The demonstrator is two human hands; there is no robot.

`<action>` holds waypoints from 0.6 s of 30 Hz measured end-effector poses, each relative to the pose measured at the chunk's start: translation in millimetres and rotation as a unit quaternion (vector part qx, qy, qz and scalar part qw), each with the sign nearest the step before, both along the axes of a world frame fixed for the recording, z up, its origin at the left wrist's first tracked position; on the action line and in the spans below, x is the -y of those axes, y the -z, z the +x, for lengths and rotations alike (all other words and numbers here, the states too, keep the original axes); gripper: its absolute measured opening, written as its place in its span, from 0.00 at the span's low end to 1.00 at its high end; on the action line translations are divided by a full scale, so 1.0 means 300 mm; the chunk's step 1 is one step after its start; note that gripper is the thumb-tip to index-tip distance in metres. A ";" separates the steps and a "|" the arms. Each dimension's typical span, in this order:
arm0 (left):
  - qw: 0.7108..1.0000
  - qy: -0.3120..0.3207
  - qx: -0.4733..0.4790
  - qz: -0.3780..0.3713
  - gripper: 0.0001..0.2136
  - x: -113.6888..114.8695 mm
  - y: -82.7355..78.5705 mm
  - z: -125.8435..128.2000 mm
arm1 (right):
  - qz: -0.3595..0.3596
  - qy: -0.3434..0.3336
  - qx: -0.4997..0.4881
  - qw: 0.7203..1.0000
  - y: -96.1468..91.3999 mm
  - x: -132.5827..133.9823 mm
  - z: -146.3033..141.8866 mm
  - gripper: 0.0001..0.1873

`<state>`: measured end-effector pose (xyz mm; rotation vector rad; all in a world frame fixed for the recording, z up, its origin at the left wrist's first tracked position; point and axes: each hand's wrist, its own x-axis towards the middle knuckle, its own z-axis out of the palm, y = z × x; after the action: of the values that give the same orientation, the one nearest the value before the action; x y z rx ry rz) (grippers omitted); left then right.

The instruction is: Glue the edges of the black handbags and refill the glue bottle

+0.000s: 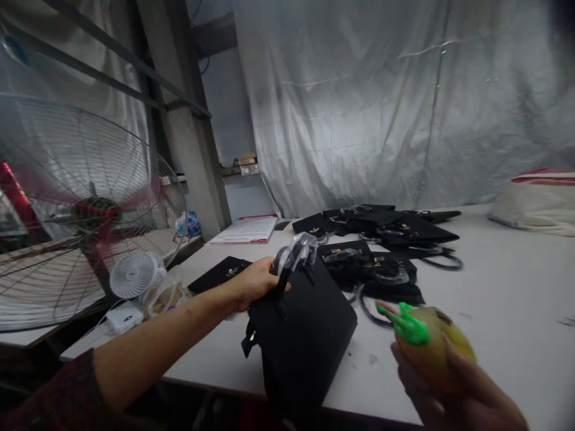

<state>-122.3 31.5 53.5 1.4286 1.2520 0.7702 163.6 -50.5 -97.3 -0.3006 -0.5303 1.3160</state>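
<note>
My left hand [257, 282] is closed around the handles of a black handbag [309, 329], tilted at the front edge of the table. Clear plastic wrap [296, 252] covers the handles, and a dark strap end hangs at the bag's left side. In my right hand [449, 383], at the lower right, is a yellowish, rounded bottle [431, 344] with a bright green top [411, 326] pointing left toward the bag. The bottle is apart from the bag, and its exact kind is blurred. Behind the held bag lie several more black handbags [390, 230] with wrapped handles and gold-coloured fittings.
A large caged fan [94, 209] stands at the left, with a small white fan [137, 274] and a plastic bag [166, 296] near it. A printed sheet [245, 230] lies on the white table [507, 287]. A pale cloth bag [536, 203] sits at the right.
</note>
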 end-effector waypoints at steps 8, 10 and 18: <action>0.995 0.081 0.054 -0.015 0.13 0.030 0.001 0.107 | 0.006 -0.004 0.004 1.000 -0.312 -0.131 -0.145 0.23; 0.992 0.099 0.070 -0.022 0.13 0.043 0.007 0.127 | 0.058 -0.035 0.032 0.997 -0.326 -0.179 -0.169 0.17; 0.999 0.039 -0.009 0.036 0.13 0.018 0.048 0.077 | 0.102 -0.045 0.033 0.993 -0.293 -0.229 -0.135 0.16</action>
<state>-99.1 26.3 39.2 1.5365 1.1860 0.7564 123.2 18.2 -9.3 -0.1522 -0.7352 1.3293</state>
